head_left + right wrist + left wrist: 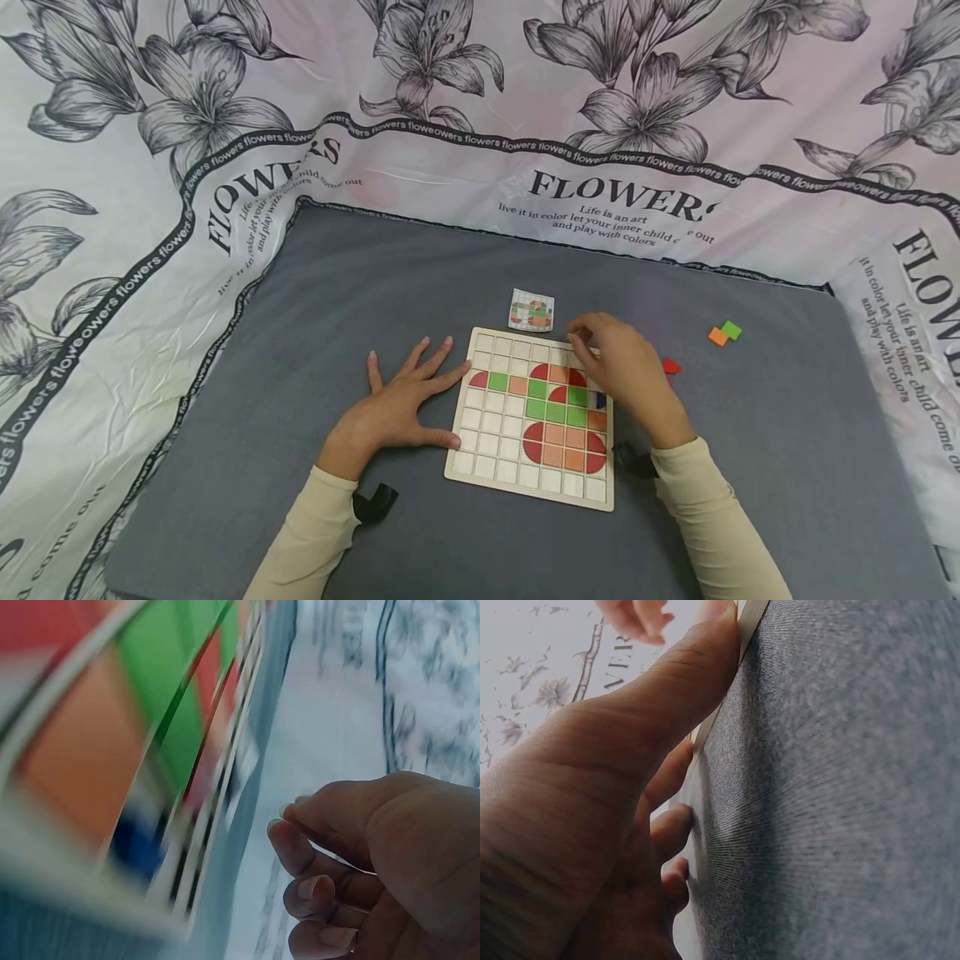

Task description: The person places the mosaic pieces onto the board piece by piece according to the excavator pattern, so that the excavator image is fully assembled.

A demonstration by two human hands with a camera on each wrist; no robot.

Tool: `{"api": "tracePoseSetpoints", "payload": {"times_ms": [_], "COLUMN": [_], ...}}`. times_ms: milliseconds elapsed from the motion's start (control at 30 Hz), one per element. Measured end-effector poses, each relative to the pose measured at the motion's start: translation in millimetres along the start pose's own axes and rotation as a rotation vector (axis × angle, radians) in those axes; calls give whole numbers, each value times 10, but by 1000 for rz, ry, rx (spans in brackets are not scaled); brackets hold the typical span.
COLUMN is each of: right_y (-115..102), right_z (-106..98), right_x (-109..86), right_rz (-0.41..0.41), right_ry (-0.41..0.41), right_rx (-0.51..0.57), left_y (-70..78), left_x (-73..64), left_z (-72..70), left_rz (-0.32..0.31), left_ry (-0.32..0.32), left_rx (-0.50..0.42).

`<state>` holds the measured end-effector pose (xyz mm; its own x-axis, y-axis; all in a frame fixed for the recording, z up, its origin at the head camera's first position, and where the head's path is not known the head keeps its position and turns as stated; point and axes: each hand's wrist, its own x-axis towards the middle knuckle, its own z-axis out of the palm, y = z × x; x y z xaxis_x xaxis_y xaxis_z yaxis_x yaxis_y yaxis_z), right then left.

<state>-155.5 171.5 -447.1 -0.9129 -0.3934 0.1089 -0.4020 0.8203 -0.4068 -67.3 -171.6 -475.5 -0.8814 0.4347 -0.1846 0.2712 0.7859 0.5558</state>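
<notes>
A wooden grid board (495, 479) holds red, green and orange pieces in several of its cells. My left hand (393, 408) spreads its fingers beside the board, with thumb and index fingertip touching its left edge; the left wrist view shows the thumb (682, 675) against that edge. Above the board's upper right corner hovers my right hand (626, 367). In the right wrist view, the right hand (375, 855) has curled fingers and its thumb tip meets the index finger, with no piece visible between them. A dark blue piece (601, 401) lies at the board's right edge, below this hand.
A small printed pattern card (532, 311) lies behind the board. To the right are a green square (731, 331), an orange square (717, 337) and red pieces (671, 366), partly hidden by the right hand. Flower-printed cloth (465, 158) surrounds the grey table (360, 275).
</notes>
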Motion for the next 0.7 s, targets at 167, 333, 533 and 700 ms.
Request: {"api": "tracePoseSetpoints", "payload": {"times_ms": [167, 333, 533, 700], "right_y": [368, 621, 900, 1134], "right_z": [-126, -276, -455, -540], "right_x": [-88, -177, -278, -351], "right_rz": [97, 196, 407, 540], "right_ry": [65, 148, 178, 182], "right_rx": [-12, -48, -123, -153], "left_y": [-11, -4, -5, -7], "left_x": [1, -9, -6, -1], "left_z": [17, 0, -6, -1], "left_rz": [-3, 2, -2, 0], "left_ry": [-5, -1, -1, -8], "left_rx": [3, -3, -3, 2]}}
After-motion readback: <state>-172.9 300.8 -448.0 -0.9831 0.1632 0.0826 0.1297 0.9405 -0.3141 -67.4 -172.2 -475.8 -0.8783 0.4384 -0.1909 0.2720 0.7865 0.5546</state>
